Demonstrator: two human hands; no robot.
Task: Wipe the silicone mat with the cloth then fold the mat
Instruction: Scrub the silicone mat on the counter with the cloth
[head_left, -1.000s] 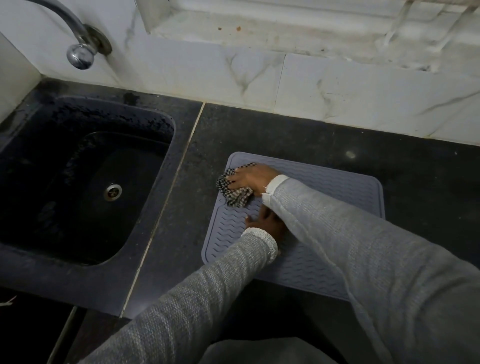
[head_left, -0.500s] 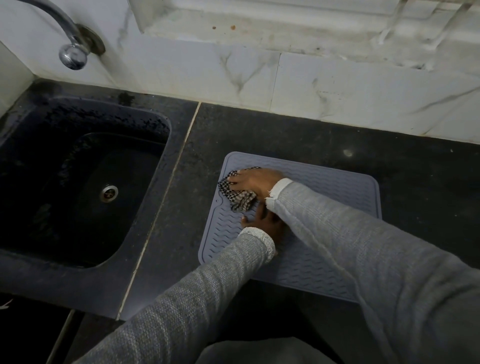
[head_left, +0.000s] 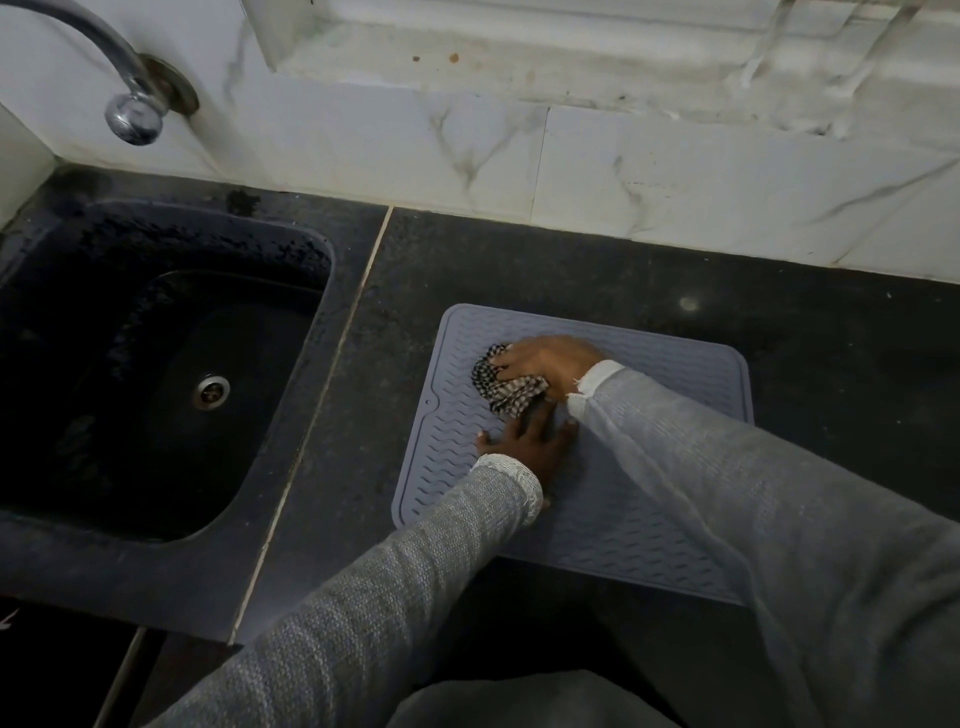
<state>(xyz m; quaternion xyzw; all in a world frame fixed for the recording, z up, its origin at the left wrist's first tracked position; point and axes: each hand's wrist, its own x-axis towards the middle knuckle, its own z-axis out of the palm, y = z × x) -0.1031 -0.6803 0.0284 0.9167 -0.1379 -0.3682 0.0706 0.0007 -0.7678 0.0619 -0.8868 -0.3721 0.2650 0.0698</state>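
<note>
A grey silicone mat (head_left: 613, 530) with wavy ridges lies flat on the black countertop, right of the sink. My right hand (head_left: 550, 361) grips a bunched black-and-white checked cloth (head_left: 506, 389) and holds it against the mat's upper left part. Just below the cloth, my left hand (head_left: 530, 441) rests flat on the mat with its fingers spread, holding it down. My grey sleeves cover the mat's right and lower portions.
A black sink (head_left: 156, 364) with a metal drain (head_left: 211, 391) sits to the left. A chrome tap (head_left: 132, 117) sticks out of the marble wall above it. The black countertop (head_left: 831, 338) stretches right and behind the mat, up to the marble backsplash (head_left: 675, 182).
My right hand has slid the cloth a little to the right and down on the mat. The left hand stays pressed on the mat, its fingers now more spread.
</note>
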